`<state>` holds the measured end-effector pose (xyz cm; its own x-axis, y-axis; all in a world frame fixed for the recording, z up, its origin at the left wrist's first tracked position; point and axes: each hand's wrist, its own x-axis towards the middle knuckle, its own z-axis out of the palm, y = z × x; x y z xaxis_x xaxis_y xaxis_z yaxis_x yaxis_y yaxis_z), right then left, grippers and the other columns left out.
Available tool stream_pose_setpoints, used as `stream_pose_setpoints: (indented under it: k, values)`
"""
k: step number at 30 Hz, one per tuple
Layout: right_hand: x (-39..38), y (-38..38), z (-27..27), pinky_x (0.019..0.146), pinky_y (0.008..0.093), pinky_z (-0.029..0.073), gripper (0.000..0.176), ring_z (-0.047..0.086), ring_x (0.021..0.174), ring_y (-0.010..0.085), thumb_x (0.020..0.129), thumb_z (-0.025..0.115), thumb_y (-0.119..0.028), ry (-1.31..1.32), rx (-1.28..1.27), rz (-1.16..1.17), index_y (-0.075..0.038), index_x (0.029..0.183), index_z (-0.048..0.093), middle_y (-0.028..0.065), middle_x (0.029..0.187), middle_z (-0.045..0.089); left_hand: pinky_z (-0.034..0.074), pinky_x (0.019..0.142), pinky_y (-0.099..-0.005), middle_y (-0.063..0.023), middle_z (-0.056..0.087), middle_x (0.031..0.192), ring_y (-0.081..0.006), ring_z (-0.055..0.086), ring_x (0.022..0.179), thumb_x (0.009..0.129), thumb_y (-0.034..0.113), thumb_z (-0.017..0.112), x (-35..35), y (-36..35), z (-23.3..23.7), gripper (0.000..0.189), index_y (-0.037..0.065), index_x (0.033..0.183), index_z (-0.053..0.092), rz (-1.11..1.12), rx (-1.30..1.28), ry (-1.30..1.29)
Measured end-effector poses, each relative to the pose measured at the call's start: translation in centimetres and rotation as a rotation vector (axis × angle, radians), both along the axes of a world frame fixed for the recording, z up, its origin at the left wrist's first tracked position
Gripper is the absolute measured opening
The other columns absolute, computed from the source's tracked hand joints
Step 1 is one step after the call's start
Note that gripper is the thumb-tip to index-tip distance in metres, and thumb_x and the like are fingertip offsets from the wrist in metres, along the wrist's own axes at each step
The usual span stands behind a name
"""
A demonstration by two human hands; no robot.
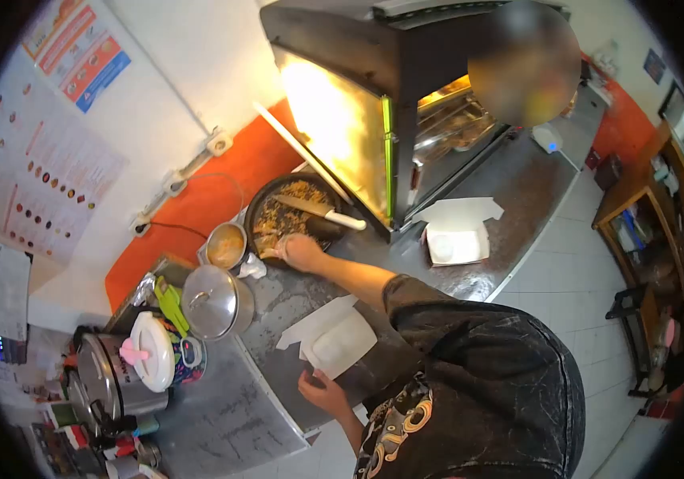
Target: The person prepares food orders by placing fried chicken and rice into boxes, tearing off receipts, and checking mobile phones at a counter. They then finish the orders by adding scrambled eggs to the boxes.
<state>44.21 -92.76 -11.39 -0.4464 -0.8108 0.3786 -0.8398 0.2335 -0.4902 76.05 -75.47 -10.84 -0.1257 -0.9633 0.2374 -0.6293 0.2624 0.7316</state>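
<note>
My right hand (pixel 300 252) reaches into a round black pan (pixel 322 180) of chopped, browned food (pixel 303 191). Its fingers are bunched together at the pan's near edge, and what they pinch is too small to make out. Across the pan lies a knife (pixel 322 211), its white handle sticking out over the rim. My left hand (pixel 324 393), fingers apart, is at the near edge of an open white takeaway box (pixel 342 343). A light round shape shows inside that box. Beside the pan stands a metal bowl (pixel 226 245) with orange-yellow food, next to a crumpled white napkin (pixel 253 267).
A lit glass warming cabinet (pixel 342 136) stands beyond the pan. Another open white box (pixel 457 242) holds a small white cup. To the left are a lidded metal pot (pixel 212 302), green-handled utensils (pixel 170 303), a white-lidded container (pixel 152 351) and a large cooker (pixel 114 379).
</note>
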Motion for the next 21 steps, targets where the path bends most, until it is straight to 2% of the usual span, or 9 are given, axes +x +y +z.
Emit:
stream_pose_setpoints:
  k: [1,2,6,7,8,10,13,16,21]
  values:
    - [0.5,1.3,1.4,0.067,0.0457,0.051,0.031,0.063,0.078,0.0357,0.094,0.048,-0.023,0.223,-0.194,0.116,0.001,0.109,0.06,0.0199,0.089,0.064,0.043,0.089,-0.0431,-0.0205,0.058,0.108,-0.0345,0.055,0.103,0.09,0.024,0.062,-0.3,0.5,0.7,0.038,-0.005,0.113,0.053,-0.026,-0.002,0.018]
    - [0.6,2.0,1.6,0.067,0.0463,0.05,0.034,0.062,0.079,0.0364,0.094,0.044,-0.019,0.189,-0.13,0.177,0.0,0.122,0.051,0.0205,0.091,0.061,0.043,0.087,-0.0417,-0.0191,0.057,0.106,-0.0327,0.055,0.101,0.09,0.02,0.063,-0.9,1.0,1.4,0.035,-0.005,0.112,0.053,0.0,-0.045,0.06]
    - [3.2,14.9,7.1,0.076,0.0424,0.048,0.032,0.062,0.09,0.0354,0.093,0.046,-0.014,-0.152,-0.034,0.383,0.001,0.119,0.055,0.021,0.102,0.062,0.041,0.084,-0.0372,-0.0144,0.055,0.098,-0.0266,0.054,0.091,0.088,0.009,0.062,-5.1,3.4,7.0,0.021,-0.002,0.104,0.053,-0.143,-0.181,0.243]
    - [3.4,18.3,7.4,0.081,0.039,0.048,0.035,0.062,0.097,0.0345,0.099,0.044,-0.022,-0.301,-0.285,0.423,0.001,0.123,0.053,0.0232,0.108,0.06,0.041,0.085,-0.0368,-0.0142,0.054,0.096,-0.0259,0.053,0.089,0.087,0.007,0.061,-6.4,3.8,8.4,0.018,-0.001,0.101,0.053,-0.221,-0.208,0.321]
    - [2.0,23.4,13.4,0.09,0.0358,0.047,0.042,0.061,0.106,0.0305,0.101,0.043,-0.031,-0.654,0.392,0.393,-0.002,0.131,0.05,0.0214,0.115,0.061,0.041,0.084,-0.0359,-0.0127,0.053,0.094,-0.0237,0.052,0.086,0.087,0.005,0.06,-8.5,4.1,10.0,0.015,0.0,0.098,0.051,-0.319,-0.274,0.398]
    - [1.5,29.4,11.2,0.093,0.0352,0.046,0.043,0.06,0.108,0.0277,0.1,0.046,-0.034,-0.5,-0.266,0.401,-0.005,0.132,0.05,0.0173,0.119,0.061,0.042,0.084,-0.036,-0.0133,0.054,0.097,-0.0235,0.053,0.088,0.087,0.005,0.06,-12.5,4.8,11.9,0.016,0.0,0.099,0.051,-0.507,-0.22,0.454]
    - [-2.1,39.5,16.6,0.104,0.038,0.037,0.044,0.051,0.122,0.0276,0.101,0.045,-0.031,-0.814,0.041,0.315,-0.003,0.134,0.047,0.0175,0.132,0.054,0.044,0.087,-0.0368,-0.0158,0.057,0.107,-0.0257,0.056,0.099,0.088,0.008,0.061,-20.7,6.2,14.5,0.025,-0.004,0.108,0.052,-0.933,0.009,0.465]
    - [-6.7,46.3,16.6,0.106,0.0368,0.035,0.045,0.049,0.124,0.0241,0.099,0.049,-0.029,-0.895,0.102,0.305,-0.003,0.137,0.045,0.0151,0.135,0.052,0.043,0.094,-0.0399,-0.0204,0.051,0.123,-0.0309,0.053,0.113,0.088,0.009,0.062,-30.0,9.8,16.5,0.046,-0.006,0.128,0.045,-0.961,0.08,0.353]
    - [-15.5,54.6,13.0,0.105,0.0357,0.036,0.049,0.048,0.125,0.0256,0.097,0.053,-0.029,-0.86,-0.149,0.321,-0.004,0.138,0.044,0.0154,0.138,0.049,0.03,0.105,-0.0457,-0.0223,0.03,0.143,-0.036,0.032,0.132,0.088,0.013,0.063,-40.9,13.7,12.9,0.078,-0.002,0.148,0.015,-0.609,-0.126,0.409]
